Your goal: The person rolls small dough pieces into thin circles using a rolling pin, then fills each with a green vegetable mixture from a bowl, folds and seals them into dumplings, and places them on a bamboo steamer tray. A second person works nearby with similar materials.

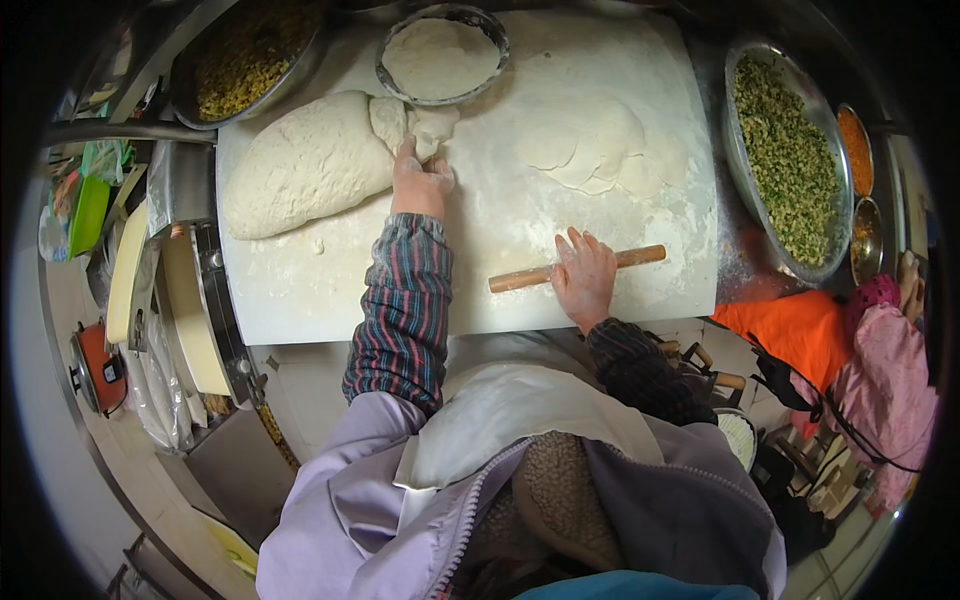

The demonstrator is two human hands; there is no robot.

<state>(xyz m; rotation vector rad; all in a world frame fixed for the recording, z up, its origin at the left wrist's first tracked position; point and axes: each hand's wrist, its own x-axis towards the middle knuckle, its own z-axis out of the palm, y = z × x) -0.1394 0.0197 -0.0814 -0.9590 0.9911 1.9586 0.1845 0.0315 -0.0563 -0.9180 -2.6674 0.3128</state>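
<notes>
My left hand touches a small lump of dough at the right end of a large mass of dough; whether its fingers grip the lump is unclear. Lower right, my right hand lies over the middle of a wooden rolling pin, fingers spread across it. Beyond the pin, several thin, flat dough rounds overlap on the floured white board. A bowl of flour stands at the board's far edge, just past the left hand.
Right of the board stands a large metal bowl of chopped green filling, with two smaller bowls beside it. At the far left is a metal bowl of yellowish filling. Orange cloth hangs near the board's lower right corner.
</notes>
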